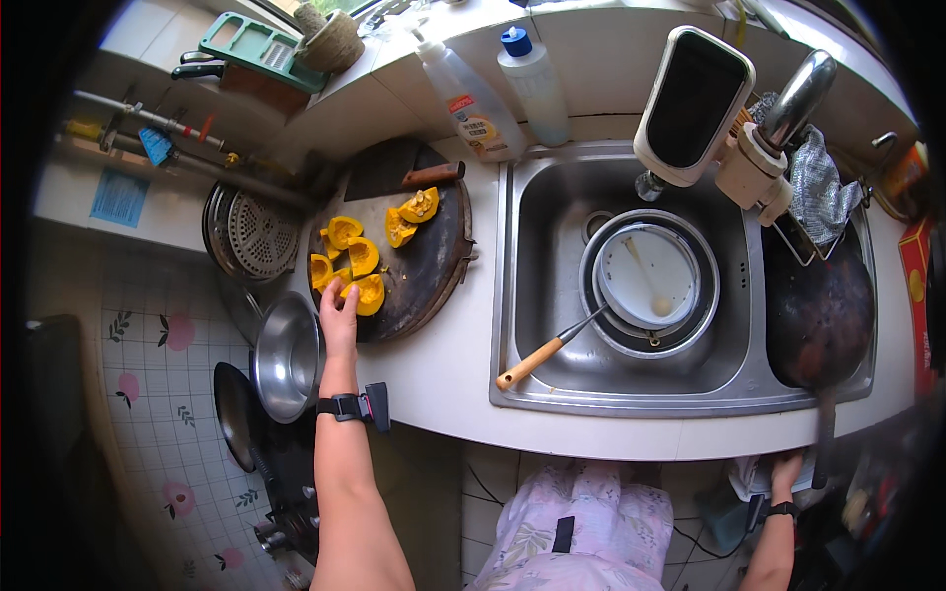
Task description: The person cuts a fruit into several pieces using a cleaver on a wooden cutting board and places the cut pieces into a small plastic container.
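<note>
My left hand reaches onto a round dark cutting board. Its thumb and fingers close on a pumpkin piece in a cluster of yellow-orange wedges. Beside it lies another pumpkin wedge. Farther back, pumpkin pieces with seeds rest near a cleaver with a wooden handle. Low at the right, below the counter's edge, my right hand is at a white object whose kind is unclear. The fingers there are mostly hidden.
A steel bowl stands left of my left forearm. The sink holds nested bowls and a wooden-handled ladle. A dark wok sits in the right basin, handle jutting over the counter edge. Two bottles stand behind the board.
</note>
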Demonstrator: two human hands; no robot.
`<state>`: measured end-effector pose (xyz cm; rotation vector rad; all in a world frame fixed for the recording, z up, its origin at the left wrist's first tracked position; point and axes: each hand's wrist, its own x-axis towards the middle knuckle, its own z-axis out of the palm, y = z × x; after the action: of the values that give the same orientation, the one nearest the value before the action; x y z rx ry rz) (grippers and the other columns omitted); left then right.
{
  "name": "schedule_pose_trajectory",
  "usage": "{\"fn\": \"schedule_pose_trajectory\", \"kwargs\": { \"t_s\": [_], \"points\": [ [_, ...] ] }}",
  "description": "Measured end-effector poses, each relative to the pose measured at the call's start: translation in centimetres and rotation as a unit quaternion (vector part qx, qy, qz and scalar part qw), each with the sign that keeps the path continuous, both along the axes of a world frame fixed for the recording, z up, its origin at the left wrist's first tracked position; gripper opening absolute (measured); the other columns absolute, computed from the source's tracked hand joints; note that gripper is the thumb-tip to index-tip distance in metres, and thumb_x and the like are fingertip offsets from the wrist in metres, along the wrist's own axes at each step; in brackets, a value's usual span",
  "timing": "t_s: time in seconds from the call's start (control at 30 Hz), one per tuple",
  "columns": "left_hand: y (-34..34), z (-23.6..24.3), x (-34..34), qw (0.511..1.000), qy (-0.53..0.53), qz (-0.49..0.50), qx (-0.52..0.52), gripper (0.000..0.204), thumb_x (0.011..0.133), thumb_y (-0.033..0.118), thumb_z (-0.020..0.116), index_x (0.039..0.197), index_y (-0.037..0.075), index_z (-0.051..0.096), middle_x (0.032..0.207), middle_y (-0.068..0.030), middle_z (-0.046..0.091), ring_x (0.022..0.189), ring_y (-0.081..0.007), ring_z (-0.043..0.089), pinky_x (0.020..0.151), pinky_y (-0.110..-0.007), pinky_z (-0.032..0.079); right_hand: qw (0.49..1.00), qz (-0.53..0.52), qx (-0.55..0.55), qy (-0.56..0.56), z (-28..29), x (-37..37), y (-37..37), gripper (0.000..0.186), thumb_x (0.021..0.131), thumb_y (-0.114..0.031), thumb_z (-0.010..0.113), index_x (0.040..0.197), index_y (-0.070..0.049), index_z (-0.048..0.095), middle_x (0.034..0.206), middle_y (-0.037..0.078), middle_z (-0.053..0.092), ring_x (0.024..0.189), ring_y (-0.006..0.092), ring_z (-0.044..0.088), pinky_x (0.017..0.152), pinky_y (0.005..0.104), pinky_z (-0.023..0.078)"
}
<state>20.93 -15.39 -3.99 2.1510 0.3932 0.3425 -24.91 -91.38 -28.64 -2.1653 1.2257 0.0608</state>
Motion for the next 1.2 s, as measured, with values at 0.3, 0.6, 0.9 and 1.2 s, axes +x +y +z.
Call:
{"fn": "schedule_pose_trajectory", "kwargs": {
  "t_s": [0.3, 0.6, 0.9, 1.2],
  "points": [
    [-2.9, 1.3, 7.0, 0.934, 0.001, -0.241, 0.264, 0.060, 0.077, 0.010, 0.061, 0.131, 0.003, 0.036, 0.134, -0.0183, 0.038, 0.126, -0.0313, 0.034, 0.106, -0.035, 0.025, 0.998, 0.016, -0.068, -0.008, 1.9, 0.5, 1.9, 0.029, 0.074, 0.000, 0.056, 0.101, 0.008, 0.056, 0.102, 0.026, 0.057, 0.099, 0.0399, 0.052, 0.089, 0.0414, 0.038],
    [-6.8, 1.7, 12.5, 0.925, 0.085, -0.259, 0.265, 0.071, 0.067, 0.023, 0.078, 0.122, -0.006, 0.044, 0.116, -0.0204, 0.054, 0.107, -0.0279, 0.053, 0.093, -0.032, 0.040, 0.994, 0.006, -0.094, -0.050, 5.9, 2.4, 5.0, 0.027, 0.074, 0.002, 0.056, 0.101, 0.006, 0.056, 0.098, 0.024, 0.059, 0.096, 0.0370, 0.056, 0.086, 0.0408, 0.041],
    [-12.7, 7.0, -3.2, 0.923, 0.129, -0.356, -0.066, 0.068, 0.077, 0.034, 0.066, 0.129, -0.002, 0.039, 0.129, -0.0108, 0.042, 0.116, -0.0182, 0.043, 0.099, -0.028, 0.032, 0.995, -0.017, -0.085, 0.039, 9.6, 7.2, 7.3, 0.017, 0.080, -0.011, 0.052, 0.092, -0.001, 0.058, 0.082, 0.026, 0.059, 0.082, 0.0436, 0.056, 0.071, 0.0485, 0.044],
    [-39.4, 0.7, -24.2, 0.572, 0.465, -0.560, -0.379, 0.094, 0.056, 0.016, 0.086, 0.132, -0.002, 0.035, 0.124, -0.0085, 0.045, 0.114, -0.0164, 0.044, 0.101, -0.029, 0.032, 0.973, 0.072, 0.013, -0.220, 9.8, 3.1, 5.8, 0.018, 0.081, -0.007, 0.057, 0.099, -0.001, 0.059, 0.089, 0.016, 0.060, 0.082, 0.0309, 0.059, 0.072, 0.0359, 0.047]
  ]
}}
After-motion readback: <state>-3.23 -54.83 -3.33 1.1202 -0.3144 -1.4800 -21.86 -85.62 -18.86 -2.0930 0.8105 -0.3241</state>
